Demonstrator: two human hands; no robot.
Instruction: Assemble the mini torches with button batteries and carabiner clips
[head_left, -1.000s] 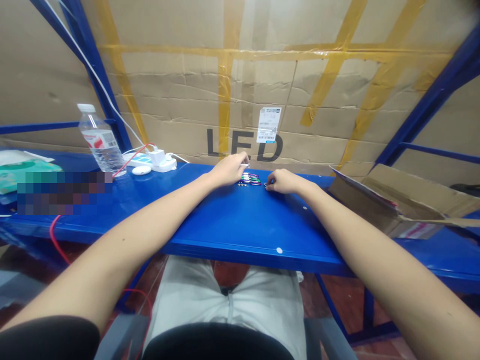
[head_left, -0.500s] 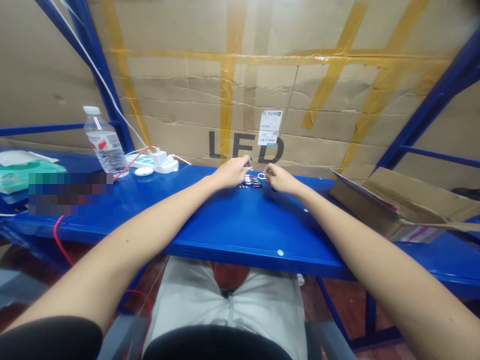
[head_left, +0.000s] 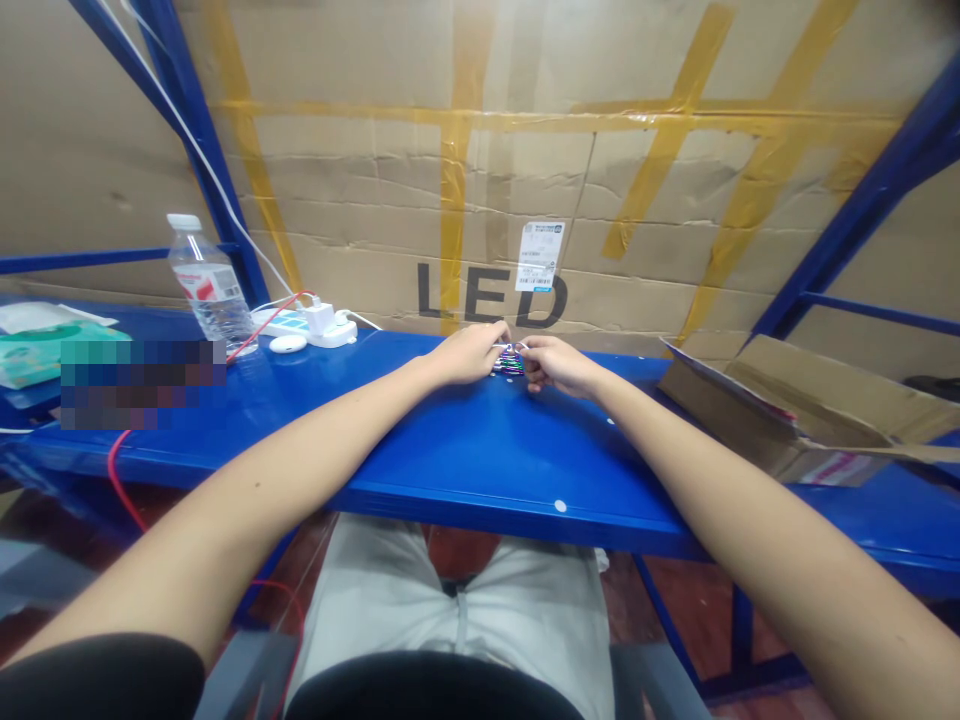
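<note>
Toward the back of the blue table, a bundle of shiny, multicoloured pens [head_left: 509,364] lies between my hands. A thin white cord [head_left: 520,347] runs just above it. My left hand [head_left: 474,352] comes over the bundle from the left, fingers closed on one part of the cord. From the right, my right hand [head_left: 561,366] pinches the cord between thumb and forefinger, its other fingers curled. The fingers partly cover the bundle and the cord, so whether the cord goes round the pens I cannot tell.
An open cardboard box [head_left: 795,410] stands at the right. On the left are a water bottle [head_left: 210,285], a white power strip [head_left: 330,330] with cables, a round white object [head_left: 288,344] and a green tissue pack [head_left: 45,350]. Behind rises a large taped carton [head_left: 360,200].
My hands have come closer together over the pens. The white loop that showed at my right hand is now mostly hidden by the fingers.
</note>
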